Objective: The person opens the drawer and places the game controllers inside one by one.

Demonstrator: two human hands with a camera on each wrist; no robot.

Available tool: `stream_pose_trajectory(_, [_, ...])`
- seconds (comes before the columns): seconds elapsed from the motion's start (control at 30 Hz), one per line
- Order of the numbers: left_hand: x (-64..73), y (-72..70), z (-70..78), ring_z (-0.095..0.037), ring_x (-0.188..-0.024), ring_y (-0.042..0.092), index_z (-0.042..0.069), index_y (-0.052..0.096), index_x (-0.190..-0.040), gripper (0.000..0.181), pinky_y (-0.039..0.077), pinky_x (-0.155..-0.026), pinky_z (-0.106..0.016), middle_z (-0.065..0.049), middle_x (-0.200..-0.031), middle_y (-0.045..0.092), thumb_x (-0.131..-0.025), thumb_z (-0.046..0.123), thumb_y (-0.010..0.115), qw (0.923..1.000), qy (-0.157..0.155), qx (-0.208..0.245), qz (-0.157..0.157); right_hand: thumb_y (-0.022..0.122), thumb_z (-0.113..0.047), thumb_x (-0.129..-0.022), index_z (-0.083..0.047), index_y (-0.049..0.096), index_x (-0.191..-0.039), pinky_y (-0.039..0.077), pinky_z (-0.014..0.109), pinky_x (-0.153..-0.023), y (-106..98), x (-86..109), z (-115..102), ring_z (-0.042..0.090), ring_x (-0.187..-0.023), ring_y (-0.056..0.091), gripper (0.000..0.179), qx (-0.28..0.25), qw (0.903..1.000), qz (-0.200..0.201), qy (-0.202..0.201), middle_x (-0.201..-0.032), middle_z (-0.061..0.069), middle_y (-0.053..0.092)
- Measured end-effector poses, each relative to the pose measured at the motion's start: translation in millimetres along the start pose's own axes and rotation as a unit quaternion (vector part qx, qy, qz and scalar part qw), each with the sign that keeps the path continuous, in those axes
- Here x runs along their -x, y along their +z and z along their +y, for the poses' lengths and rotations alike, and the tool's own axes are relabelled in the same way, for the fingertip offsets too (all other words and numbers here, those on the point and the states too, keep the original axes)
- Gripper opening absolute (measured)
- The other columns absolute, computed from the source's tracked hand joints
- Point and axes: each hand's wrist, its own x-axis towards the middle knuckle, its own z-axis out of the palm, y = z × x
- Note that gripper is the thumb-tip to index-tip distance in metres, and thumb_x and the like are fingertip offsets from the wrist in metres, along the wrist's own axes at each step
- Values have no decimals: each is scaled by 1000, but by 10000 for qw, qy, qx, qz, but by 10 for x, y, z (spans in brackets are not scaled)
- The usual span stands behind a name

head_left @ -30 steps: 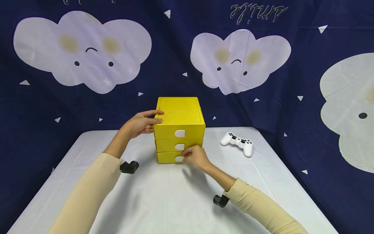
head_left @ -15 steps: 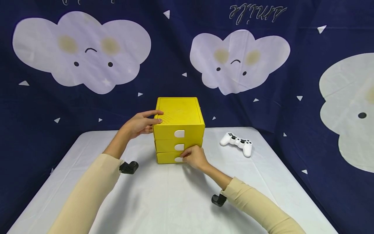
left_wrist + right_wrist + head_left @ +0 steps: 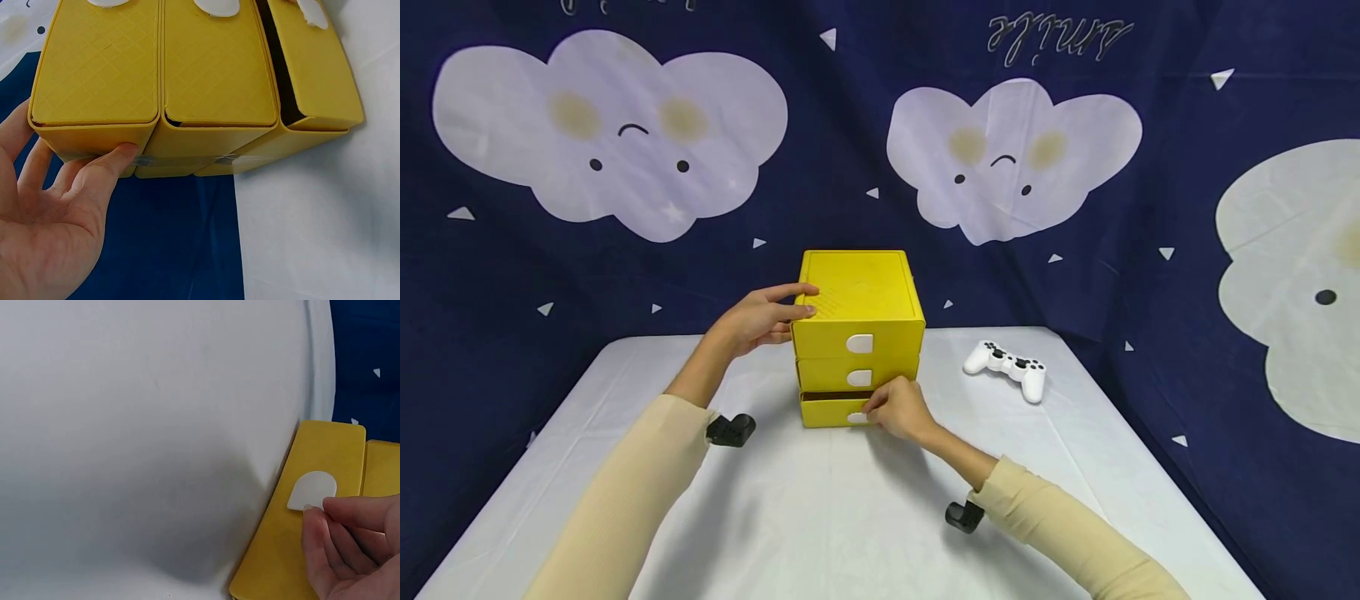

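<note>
A yellow three-drawer cabinet [image 3: 861, 283] stands at the far middle of the table. My left hand [image 3: 756, 321] rests against its upper left side, fingers on the top edge; in the left wrist view the thumb and fingers of that hand [image 3: 56, 219] lie along the side wall. With thumb and fingertips, my right hand [image 3: 901, 408] pinches the white tab handle [image 3: 314, 489] of the bottom drawer [image 3: 827, 412]. That drawer stands slightly out, a dark gap showing above its front. The middle drawer [image 3: 823, 374] and top drawer [image 3: 822, 340] are closed.
A white game controller [image 3: 1006, 369] lies on the white-covered table [image 3: 820, 517], right of the cabinet. Behind hangs a dark blue curtain [image 3: 842, 125] with cloud prints. A black wrist camera [image 3: 731, 430] sits below the left sleeve, another at the right.
The bottom drawer has come out a little toward me, with my right hand on its tab. My left hand stays in place on the cabinet.
</note>
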Motion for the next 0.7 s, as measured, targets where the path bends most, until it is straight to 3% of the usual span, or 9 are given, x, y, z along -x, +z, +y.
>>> stream_pose_trajectory(0.27, [3,3,12,-13,-80,55,24,50,-150,52,46,-69,-21,-6,-128,53,-100,23,66,10000,-32,20,-9,75,5,-77,-3,80,-73,44,20,-45,-33,104,-71,5,-43,55,10,-123,9994,-313,13,-53,2,67])
stream_pose_trajectory(0.5, [8,2,8,-13,-80,55,24,51,-149,52,46,-68,-20,-6,-129,52,-100,23,67,10000,-40,23,4,75,7,-77,-2,78,-71,47,22,-42,-40,170,-99,16,-41,60,11,-194,9983,-541,33,-53,6,67])
stream_pose_trajectory(0.7, [9,-1,5,-11,-72,50,23,50,-149,52,43,-65,-20,-4,-119,53,-100,22,66,10000,11,61,-62,75,8,-77,-2,78,-69,41,19,-40,-55,275,-149,5,-35,51,13,10,9978,-631,-223,-48,3,63])
